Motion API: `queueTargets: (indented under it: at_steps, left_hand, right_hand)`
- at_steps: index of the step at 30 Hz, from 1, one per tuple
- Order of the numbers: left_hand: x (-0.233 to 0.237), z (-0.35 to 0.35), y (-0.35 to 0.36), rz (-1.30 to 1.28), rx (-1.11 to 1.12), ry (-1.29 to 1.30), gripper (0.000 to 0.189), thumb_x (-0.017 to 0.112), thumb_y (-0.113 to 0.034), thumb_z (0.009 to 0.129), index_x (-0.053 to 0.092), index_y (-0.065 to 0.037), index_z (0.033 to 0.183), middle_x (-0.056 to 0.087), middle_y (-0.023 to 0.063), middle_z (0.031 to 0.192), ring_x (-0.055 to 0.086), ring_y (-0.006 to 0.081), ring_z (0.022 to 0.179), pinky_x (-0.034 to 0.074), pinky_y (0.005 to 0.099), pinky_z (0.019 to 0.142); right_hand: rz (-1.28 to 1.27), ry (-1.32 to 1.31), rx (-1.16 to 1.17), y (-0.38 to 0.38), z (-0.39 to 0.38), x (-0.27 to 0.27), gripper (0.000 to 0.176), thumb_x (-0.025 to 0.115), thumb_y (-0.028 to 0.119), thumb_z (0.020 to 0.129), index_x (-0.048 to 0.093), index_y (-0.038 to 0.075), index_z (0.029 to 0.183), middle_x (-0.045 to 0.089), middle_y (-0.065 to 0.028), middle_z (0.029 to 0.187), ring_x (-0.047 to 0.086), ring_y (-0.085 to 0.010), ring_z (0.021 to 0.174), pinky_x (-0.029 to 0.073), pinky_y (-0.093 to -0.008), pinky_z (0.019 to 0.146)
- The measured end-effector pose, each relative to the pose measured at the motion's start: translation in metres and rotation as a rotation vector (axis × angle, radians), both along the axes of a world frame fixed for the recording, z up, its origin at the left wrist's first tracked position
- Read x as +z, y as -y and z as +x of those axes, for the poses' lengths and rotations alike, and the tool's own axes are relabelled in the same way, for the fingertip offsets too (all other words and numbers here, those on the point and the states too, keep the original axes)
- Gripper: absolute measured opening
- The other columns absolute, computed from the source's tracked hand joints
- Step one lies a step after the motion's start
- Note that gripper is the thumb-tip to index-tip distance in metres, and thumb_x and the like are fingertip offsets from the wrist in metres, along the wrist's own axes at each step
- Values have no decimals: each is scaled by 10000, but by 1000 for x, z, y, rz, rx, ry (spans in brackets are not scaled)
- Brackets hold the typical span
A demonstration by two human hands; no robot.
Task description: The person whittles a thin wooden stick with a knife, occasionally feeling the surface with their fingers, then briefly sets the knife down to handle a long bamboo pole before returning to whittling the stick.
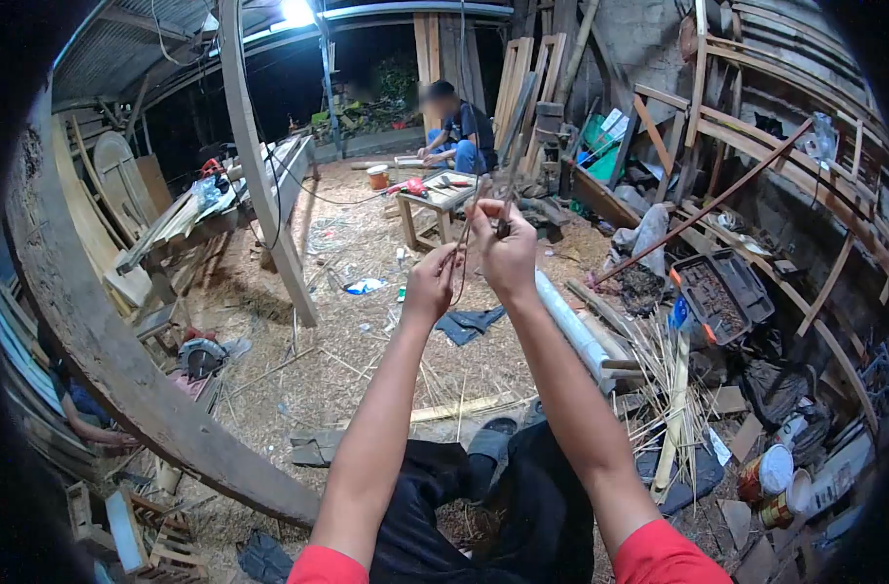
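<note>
Both of my hands are raised in front of me at the middle of the view, close together. My left hand (433,284) has its fingers closed on a thin brown strip (465,255), which hangs in a narrow loop between the hands. My right hand (506,248) is a little higher and to the right, its fingers closed round a dark, slim tool whose end shows by the palm; its exact kind cannot be made out. Thin strip ends rise above the right hand. Behind the hands is a small wooden table (435,198).
A co-worker (464,131) sits low at the back. A wooden post (259,165) stands left of centre. Split sticks (673,399) and an open toolbox (722,297) lie at right. A circular saw (203,356) rests at left. Shavings cover the floor.
</note>
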State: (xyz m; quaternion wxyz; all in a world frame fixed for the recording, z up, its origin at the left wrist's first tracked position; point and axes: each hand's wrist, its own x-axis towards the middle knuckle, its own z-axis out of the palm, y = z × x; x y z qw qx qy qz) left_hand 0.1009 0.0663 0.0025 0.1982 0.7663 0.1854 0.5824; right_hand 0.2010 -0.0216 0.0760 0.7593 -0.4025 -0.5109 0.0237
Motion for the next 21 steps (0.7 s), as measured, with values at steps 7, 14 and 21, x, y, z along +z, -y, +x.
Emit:
queueTargets:
  at_steps: [7,14,21]
  left_hand:
    - [-3,-9,4,4,10,-235,172,682,-148,867,710,-19,979,698,151,854,690,218,758,526,322,682]
    - [7,-13,26,-40,47,-368,283,760,-250,810,599,-18,798,649,123,741,652,265,664,512,373,617]
    - [-10,-54,30,68,58,-431,250,743,-219,835,610,-9,859,643,116,755,642,214,657,497,349,597]
  right_hand:
    - [-184,109,55,28,14,-14,185,651,172,919,685,-2,973,665,-76,855,607,-130,745,473,-287,666]
    - [-52,103,146,47,17,-10,156,665,127,909,690,-16,963,632,-30,811,554,-81,721,441,-254,640]
    - [-105,39,226,38,-6,-12,229,669,210,928,699,-16,924,607,14,739,500,-56,667,397,-257,577]
